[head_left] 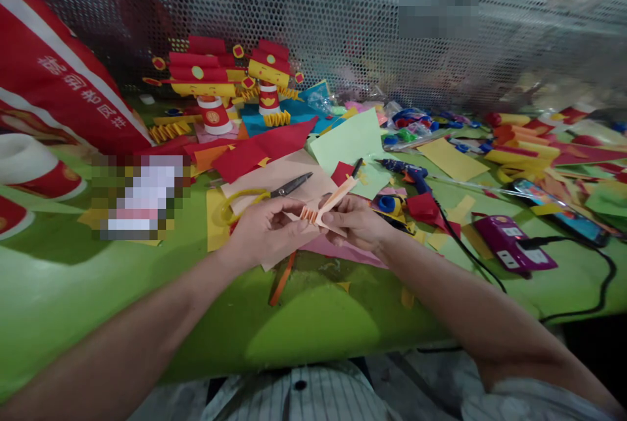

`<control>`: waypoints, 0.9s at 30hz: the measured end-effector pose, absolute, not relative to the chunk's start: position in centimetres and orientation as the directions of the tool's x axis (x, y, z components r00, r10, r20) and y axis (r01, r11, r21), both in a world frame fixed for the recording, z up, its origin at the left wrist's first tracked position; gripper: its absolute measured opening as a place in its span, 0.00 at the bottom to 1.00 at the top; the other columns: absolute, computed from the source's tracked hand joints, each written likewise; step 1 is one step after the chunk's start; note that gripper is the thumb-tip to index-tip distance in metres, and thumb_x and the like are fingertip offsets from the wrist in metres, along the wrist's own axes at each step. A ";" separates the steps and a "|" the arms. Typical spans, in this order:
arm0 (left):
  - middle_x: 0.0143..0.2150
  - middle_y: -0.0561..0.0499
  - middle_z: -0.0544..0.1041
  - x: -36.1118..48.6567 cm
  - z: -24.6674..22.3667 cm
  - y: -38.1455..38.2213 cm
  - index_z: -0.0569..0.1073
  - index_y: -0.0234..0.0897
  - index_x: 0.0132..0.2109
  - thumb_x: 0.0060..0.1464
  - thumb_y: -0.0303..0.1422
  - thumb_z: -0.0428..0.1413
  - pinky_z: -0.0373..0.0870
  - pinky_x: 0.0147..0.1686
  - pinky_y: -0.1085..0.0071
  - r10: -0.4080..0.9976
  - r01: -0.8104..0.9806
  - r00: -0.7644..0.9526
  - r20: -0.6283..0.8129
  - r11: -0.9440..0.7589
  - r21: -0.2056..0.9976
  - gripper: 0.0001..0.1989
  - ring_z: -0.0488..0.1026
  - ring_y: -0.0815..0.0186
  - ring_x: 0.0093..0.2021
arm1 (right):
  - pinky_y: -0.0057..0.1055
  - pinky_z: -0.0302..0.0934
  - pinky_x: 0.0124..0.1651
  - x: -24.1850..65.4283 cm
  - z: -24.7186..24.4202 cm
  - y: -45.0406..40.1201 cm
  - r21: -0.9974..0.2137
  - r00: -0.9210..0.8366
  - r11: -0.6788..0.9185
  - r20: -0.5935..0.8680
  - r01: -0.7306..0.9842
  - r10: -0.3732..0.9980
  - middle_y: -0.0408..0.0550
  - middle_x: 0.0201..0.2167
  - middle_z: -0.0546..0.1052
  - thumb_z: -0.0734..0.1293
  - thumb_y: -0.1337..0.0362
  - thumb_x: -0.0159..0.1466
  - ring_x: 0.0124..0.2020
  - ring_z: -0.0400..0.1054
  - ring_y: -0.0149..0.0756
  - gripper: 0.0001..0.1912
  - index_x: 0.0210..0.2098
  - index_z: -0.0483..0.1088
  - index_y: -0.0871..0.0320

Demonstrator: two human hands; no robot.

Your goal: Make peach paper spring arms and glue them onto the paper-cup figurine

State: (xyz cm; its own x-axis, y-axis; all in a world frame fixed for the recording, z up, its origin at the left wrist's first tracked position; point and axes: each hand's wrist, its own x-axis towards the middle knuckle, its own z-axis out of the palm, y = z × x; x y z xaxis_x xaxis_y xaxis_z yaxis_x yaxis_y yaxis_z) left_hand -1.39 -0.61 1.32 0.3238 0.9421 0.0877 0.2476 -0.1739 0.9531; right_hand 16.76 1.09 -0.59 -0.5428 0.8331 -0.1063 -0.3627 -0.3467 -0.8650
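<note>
Between my two hands is an orange paper strip [337, 194], its left part pleated into a small accordion stack and its loose end sticking up to the right. My left hand [267, 228] pinches the pleated part. My right hand [355, 218] grips the strip near the last fold, thumb on top. Just beyond the left hand lie scissors [291, 185] with yellow handles and dark blades. Sheets of paper are spread under the hands, among them a pale pink sheet [249, 179] and a light green sheet [350, 143].
Two red and yellow paper figures [213, 91] stand at the back. A blue glue gun [404, 170] lies to the right, near a purple power adapter [514, 241] with a black cable and a phone [563, 212]. Paper cups [36, 163] and a red bag [59, 62] are at the left.
</note>
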 end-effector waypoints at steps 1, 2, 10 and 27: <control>0.37 0.48 0.79 -1.2 1.4 -0.7 0.75 0.34 0.41 0.45 0.35 0.57 0.72 0.34 0.72 0.938 0.251 0.333 0.097 -0.187 0.950 0.14 0.75 0.65 0.34 | 0.20 0.55 0.12 16.6 -0.6 1.1 -0.879 -0.523 -0.317 -0.093 -0.357 0.847 0.40 0.15 0.73 0.75 0.63 0.44 0.10 0.57 0.20 0.11 0.22 0.72 0.62; 0.36 0.49 0.79 -1.1 1.4 -0.8 0.76 0.35 0.39 0.46 0.34 0.55 0.73 0.34 0.72 0.929 0.248 0.354 0.105 -0.201 0.948 0.13 0.75 0.65 0.34 | 0.20 0.56 0.13 16.5 -0.7 1.0 -0.894 -0.502 -0.285 -0.080 -0.346 0.861 0.40 0.15 0.73 0.75 0.63 0.45 0.10 0.57 0.20 0.11 0.23 0.72 0.62; 0.27 0.51 0.78 -0.7 1.4 -1.2 0.73 0.35 0.31 0.46 0.36 0.55 0.72 0.27 0.74 0.942 0.283 0.336 -0.017 -0.083 0.956 0.08 0.75 0.67 0.27 | 0.22 0.56 0.15 15.9 -0.8 0.2 -0.985 -0.399 -0.116 -0.056 -0.129 0.915 0.40 0.15 0.70 0.72 0.62 0.48 0.13 0.58 0.22 0.10 0.23 0.71 0.63; 0.24 0.56 0.73 0.0 1.5 -1.4 0.68 0.34 0.27 0.46 0.33 0.59 0.71 0.27 0.75 0.919 -0.015 0.285 -0.273 0.289 0.957 0.08 0.72 0.72 0.24 | 0.27 0.66 0.36 16.2 -1.4 -0.5 -0.544 -0.329 0.743 0.671 0.390 0.664 0.50 0.31 0.77 0.62 0.69 0.61 0.34 0.71 0.31 0.09 0.36 0.74 0.58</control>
State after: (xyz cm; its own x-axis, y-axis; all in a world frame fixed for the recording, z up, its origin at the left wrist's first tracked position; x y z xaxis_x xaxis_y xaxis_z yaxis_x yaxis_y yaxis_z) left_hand -0.03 -1.39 1.54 0.2851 0.9187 -0.2734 -0.0146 0.2893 0.9571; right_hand 16.22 -0.52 -1.39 -0.3295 0.6640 0.6713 0.3897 0.7432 -0.5438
